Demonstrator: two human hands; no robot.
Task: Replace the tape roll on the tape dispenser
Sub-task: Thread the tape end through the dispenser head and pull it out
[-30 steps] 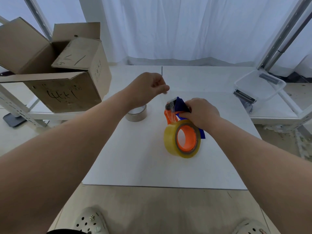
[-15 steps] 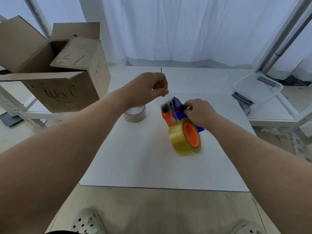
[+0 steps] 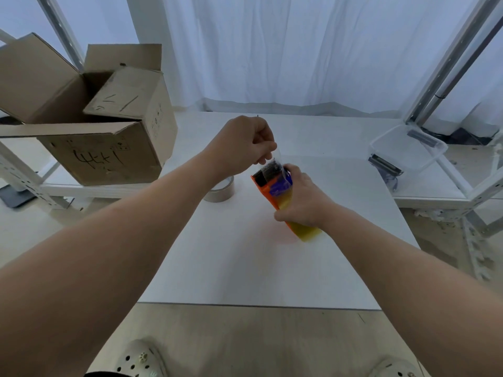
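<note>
The orange and blue tape dispenser (image 3: 268, 186) lies over the white table (image 3: 245, 262), carrying a yellowish tape roll (image 3: 306, 231). My right hand (image 3: 302, 202) grips the dispenser and roll from the right, hiding most of the roll. My left hand (image 3: 245, 144) is above the dispenser's toothed front end, its fingers pinched on the clear tape end (image 3: 275, 164) pulled up from the roll. A nearly used-up tape roll (image 3: 221, 190) sits on the table just left of the dispenser, partly behind my left wrist.
An open cardboard box (image 3: 103, 137) stands on a low shelf at the left. A clear plastic container (image 3: 408, 151) sits on a shelf at the right, beside metal frame posts. White curtains hang behind. My feet in white clogs show below the table's near edge.
The dispenser has been turned, so the roll now shows edge-on instead of its orange core. My right hand shifted down over the roll. My left hand keeps pinching the tape end above it.
</note>
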